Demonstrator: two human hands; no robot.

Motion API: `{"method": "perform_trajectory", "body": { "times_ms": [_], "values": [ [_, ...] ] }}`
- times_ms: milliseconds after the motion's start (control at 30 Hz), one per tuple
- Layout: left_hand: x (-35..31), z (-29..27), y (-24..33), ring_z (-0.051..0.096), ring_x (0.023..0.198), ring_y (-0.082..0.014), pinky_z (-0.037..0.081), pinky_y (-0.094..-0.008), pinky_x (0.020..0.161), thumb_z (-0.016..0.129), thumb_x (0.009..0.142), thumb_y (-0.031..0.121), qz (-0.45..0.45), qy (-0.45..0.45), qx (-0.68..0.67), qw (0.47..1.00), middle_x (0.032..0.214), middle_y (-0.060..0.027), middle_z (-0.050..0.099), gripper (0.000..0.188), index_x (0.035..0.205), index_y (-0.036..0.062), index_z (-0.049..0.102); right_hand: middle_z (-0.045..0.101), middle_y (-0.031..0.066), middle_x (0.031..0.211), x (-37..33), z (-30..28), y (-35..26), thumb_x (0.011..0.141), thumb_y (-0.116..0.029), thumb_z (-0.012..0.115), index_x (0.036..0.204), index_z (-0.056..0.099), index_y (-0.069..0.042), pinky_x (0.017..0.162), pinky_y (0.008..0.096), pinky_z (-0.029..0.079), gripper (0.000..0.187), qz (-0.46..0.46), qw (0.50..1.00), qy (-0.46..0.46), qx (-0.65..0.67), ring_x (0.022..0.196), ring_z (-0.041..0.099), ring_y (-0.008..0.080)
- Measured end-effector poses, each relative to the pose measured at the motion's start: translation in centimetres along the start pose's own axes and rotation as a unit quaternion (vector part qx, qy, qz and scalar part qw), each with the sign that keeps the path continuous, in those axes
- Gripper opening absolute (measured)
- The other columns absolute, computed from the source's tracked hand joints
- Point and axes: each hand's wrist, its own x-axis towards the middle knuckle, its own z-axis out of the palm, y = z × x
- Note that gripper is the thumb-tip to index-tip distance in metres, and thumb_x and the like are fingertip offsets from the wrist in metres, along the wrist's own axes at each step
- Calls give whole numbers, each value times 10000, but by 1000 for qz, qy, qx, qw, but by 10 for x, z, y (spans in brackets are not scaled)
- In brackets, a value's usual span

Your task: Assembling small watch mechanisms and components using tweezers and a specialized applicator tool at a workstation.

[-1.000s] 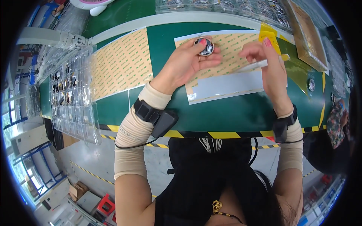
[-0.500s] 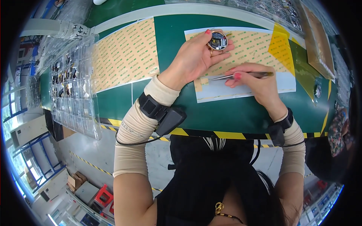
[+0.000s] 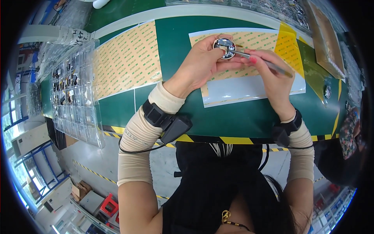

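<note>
My left hand [image 3: 203, 62] grips a round watch case [image 3: 224, 43] whose open side shows a small circuit board. Its thumb presses near the lower edge of the case. In my right hand [image 3: 269, 64] is a pair of metal tweezers [image 3: 272, 67], closed between thumb and fingers. The tips reach into the case, over the circuit board; a small pale piece seems to lie there, too small to make out. Under both hands lies a sheet of tan adhesive pieces [image 3: 255, 41] with green print, its lower part a bare white backing [image 3: 253, 90].
Another tan adhesive sheet [image 3: 128, 58] lies to the left. Beyond it stands a clear compartment tray [image 3: 76, 91] holding small dark parts. Yellow film [image 3: 287, 48] covers the sheet's right end, near a small round part [image 3: 327, 92]. A cardboard box [image 3: 326, 45] stands at the far right.
My right hand has lifted the tweezers from the white backing up to the watch case. My left thumb has shifted from the case's upper rim to its lower edge.
</note>
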Motion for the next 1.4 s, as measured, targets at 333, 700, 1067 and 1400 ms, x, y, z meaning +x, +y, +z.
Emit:
{"method": "perform_trajectory", "body": {
  "times_ms": [333,700,1067,1400],
  "values": [
    [-2,3,2,622,863,-275,538,-339,796,349,874,-9,-27,27,41,998,1040,-213,541,235,1090,-73,418,620,155,967,-8,-4,-4,783,56,587,931,605,61,746,270,478,149,-213,969,-7,-125,870,593,203],
    [0,-2,-1,448,1153,-339,373,-387,1011,276,961,246,-9,-77,-182,980,1226,-258,430,423,1251,-58,323,620,167,952,-4,-7,-4,802,49,558,934,602,72,742,280,485,142,-184,977,-28,-105,840,612,219],
    [1,2,0,451,1151,-351,401,-434,980,279,957,206,-33,-70,-158,984,1206,-250,452,387,1236,-55,344,616,171,968,10,-31,-1,873,-51,513,1059,541,89,771,296,519,235,175,940,3,292,810,637,230],
    [0,6,1,430,1172,-362,400,-440,978,300,948,169,-43,-59,-141,987,1228,-269,424,374,1260,-35,322,593,114,1044,55,-199,21,886,-106,532,1053,564,92,793,238,462,261,-166,841,483,-179,942,588,170]
  ]
}}
